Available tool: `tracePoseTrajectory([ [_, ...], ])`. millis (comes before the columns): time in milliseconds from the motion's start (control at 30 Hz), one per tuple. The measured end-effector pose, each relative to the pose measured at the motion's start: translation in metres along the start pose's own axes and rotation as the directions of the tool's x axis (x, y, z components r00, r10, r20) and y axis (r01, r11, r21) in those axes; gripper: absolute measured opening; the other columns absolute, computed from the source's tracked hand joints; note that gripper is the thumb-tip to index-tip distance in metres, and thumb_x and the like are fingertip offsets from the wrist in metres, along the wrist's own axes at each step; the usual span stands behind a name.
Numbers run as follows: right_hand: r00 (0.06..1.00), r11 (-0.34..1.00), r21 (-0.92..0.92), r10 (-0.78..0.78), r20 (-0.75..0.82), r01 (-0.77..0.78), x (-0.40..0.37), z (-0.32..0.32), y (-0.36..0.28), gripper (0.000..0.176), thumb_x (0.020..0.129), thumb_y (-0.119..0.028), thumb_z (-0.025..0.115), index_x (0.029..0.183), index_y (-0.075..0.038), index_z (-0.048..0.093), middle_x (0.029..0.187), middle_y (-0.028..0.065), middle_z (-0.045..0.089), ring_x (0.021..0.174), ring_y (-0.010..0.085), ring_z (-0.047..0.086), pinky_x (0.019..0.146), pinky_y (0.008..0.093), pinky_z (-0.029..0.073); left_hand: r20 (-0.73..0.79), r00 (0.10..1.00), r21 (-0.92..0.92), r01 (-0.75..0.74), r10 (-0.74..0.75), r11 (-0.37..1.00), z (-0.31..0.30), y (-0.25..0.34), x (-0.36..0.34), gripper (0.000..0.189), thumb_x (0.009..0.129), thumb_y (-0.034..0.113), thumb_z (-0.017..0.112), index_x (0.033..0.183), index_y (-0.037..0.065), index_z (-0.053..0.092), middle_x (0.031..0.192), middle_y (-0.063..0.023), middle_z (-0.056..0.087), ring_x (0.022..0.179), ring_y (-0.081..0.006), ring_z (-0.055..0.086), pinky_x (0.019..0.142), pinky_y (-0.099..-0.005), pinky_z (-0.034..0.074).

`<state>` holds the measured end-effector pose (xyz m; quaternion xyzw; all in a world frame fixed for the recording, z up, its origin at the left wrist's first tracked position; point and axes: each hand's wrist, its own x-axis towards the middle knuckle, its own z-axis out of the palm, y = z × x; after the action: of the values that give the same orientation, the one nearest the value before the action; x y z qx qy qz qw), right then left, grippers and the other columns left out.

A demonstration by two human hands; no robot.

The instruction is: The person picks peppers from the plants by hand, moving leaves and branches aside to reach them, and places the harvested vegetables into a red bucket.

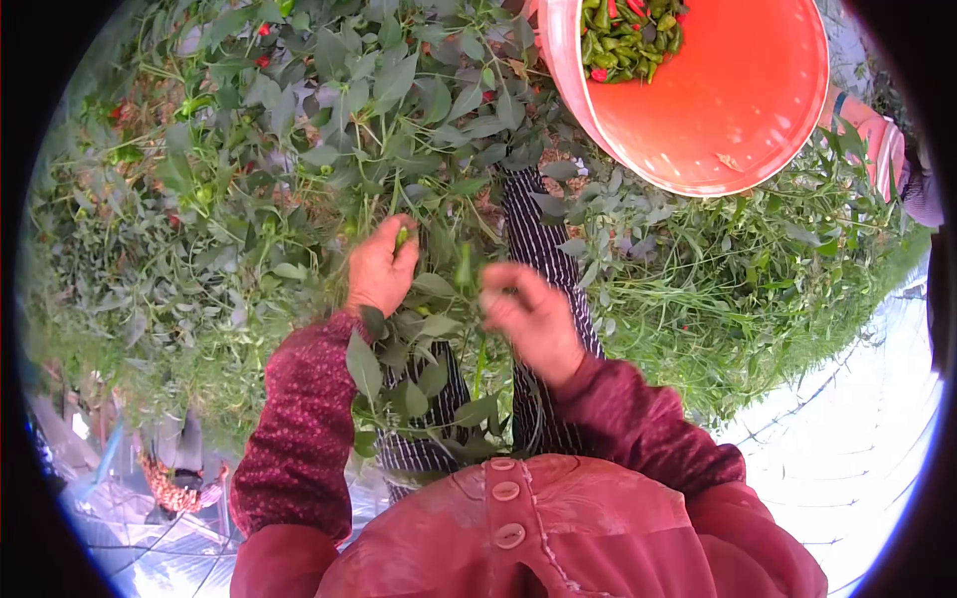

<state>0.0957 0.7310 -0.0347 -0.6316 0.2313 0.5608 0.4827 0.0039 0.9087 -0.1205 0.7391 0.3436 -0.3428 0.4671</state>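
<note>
My left hand [381, 267] is closed among the pepper leaves, with a small green pepper [402, 237] pinched between thumb and fingers. To its right, a longer green pepper [465, 267] hangs in front of my legs. My right hand [533, 317] is just beside that pepper, blurred by motion, its fingers half curled with a gap between thumb and forefinger. The leafy pepper plant [394, 85] spreads above and between both hands, and some leaves cover parts of my striped trousers [543, 224].
A large red bucket [718, 125] at the upper right holds green and red peppers [630, 38]. Behind it, a person's striped sleeve [879, 149] shows at the right edge. Another person [179, 483] is at the lower left. Dense plants and grass [688, 289] surround my legs.
</note>
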Motion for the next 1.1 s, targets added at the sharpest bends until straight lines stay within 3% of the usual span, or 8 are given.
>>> tracePoseTrajectory([
  [67,0.988,0.885,-0.447,-0.154,-0.023,0.128,0.027,-0.025,0.017,0.037,0.085,-0.018,0.064,0.115,0.002,0.053,0.095,0.0129,0.062,0.080,0.0192,0.060,0.072,0.0289,0.049,-0.013,1.000,-0.082,-0.009,0.008,0.997,-0.004,0.002,-0.004,0.023,0.082,0.014,0.058,0.105,0.011,0.056,0.075,-0.0157,0.062,0.069,-0.0317,0.062,0.063,-0.0394,0.048],
  [200,0.963,0.855,-0.468,0.269,0.035,-0.221,0.054,-0.008,0.041,0.059,0.080,-0.042,0.067,0.115,0.004,0.053,0.093,0.0167,0.064,0.082,0.0233,0.062,0.073,0.0337,0.050,-0.079,0.994,-0.129,-0.084,0.075,0.988,0.003,0.006,-0.010,0.023,0.083,0.011,0.056,0.106,0.007,0.054,0.086,-0.0171,0.063,0.077,-0.0337,0.062,0.068,-0.0395,0.049],
  [467,0.997,0.443,-0.896,0.042,0.062,0.037,0.043,0.023,0.027,0.050,0.074,-0.031,0.068,0.111,-0.001,0.052,0.096,0.0187,0.063,0.088,0.0325,0.062,0.076,0.0404,0.049,-0.210,0.948,-0.163,-0.273,0.237,0.948,-0.001,0.005,-0.026,0.027,0.084,0.013,0.057,0.110,0.007,0.052,0.093,-0.0187,0.062,0.085,-0.0376,0.060,0.073,-0.0424,0.048],
  [500,0.996,0.441,-0.896,0.040,0.073,0.048,0.037,0.022,0.027,0.050,0.074,-0.031,0.068,0.111,-0.001,0.052,0.096,0.0187,0.063,0.088,0.0325,0.062,0.076,0.0404,0.049,-0.365,0.863,-0.067,-0.398,0.349,0.915,-0.001,0.004,-0.022,0.024,0.086,0.011,0.058,0.108,0.007,0.052,0.073,-0.0097,0.057,0.058,-0.0190,0.056,0.056,-0.0307,0.045],
  [667,0.826,0.223,-0.834,-0.404,0.392,0.505,0.026,0.022,0.015,0.032,0.075,-0.019,0.066,0.099,-0.004,0.053,0.102,0.0128,0.058,0.086,0.0289,0.061,0.073,0.0370,0.051,-0.592,0.806,-0.230,-0.166,-0.003,0.959,-0.034,-0.007,-0.017,0.011,0.089,0.008,0.054,0.100,0.007,0.052,0.071,0.0009,0.052,0.059,-0.0063,0.046,0.051,-0.0215,0.039],
  [767,0.833,0.381,-0.743,-0.316,0.454,0.550,0.015,0.024,0.016,0.025,0.076,-0.018,0.066,0.094,-0.007,0.053,0.093,0.0100,0.060,0.080,0.0271,0.062,0.071,0.0352,0.051,-0.570,0.719,-0.627,-0.067,-0.398,0.776,-0.031,-0.041,-0.018,0.013,0.089,0.004,0.052,0.102,0.006,0.051,0.079,-0.0012,0.054,0.067,-0.0083,0.047,0.059,-0.0212,0.041],
  [933,0.773,0.637,-0.510,-0.227,0.593,0.578,-0.010,0.042,-0.001,0.023,0.075,-0.016,0.067,0.096,-0.011,0.057,0.083,0.0077,0.061,0.069,0.0266,0.060,0.063,0.0331,0.050,-0.462,0.822,-0.322,0.195,-0.333,0.927,-0.004,-0.041,-0.036,0.018,0.086,0.008,0.051,0.104,0.004,0.052,0.072,-0.0130,0.058,0.062,-0.0261,0.054,0.061,-0.0373,0.045],
  [1100,0.748,0.583,-0.527,-0.231,0.622,0.618,-0.015,0.037,-0.030,0.020,0.069,-0.009,0.069,0.087,-0.008,0.059,0.075,0.0076,0.056,0.065,0.0249,0.058,0.058,0.0317,0.048,-0.403,0.832,-0.519,0.135,-0.381,0.844,0.017,-0.043,-0.036,0.019,0.085,0.011,0.054,0.103,0.006,0.054,0.071,-0.0148,0.059,0.063,-0.0275,0.056,0.064,-0.0370,0.046],
])
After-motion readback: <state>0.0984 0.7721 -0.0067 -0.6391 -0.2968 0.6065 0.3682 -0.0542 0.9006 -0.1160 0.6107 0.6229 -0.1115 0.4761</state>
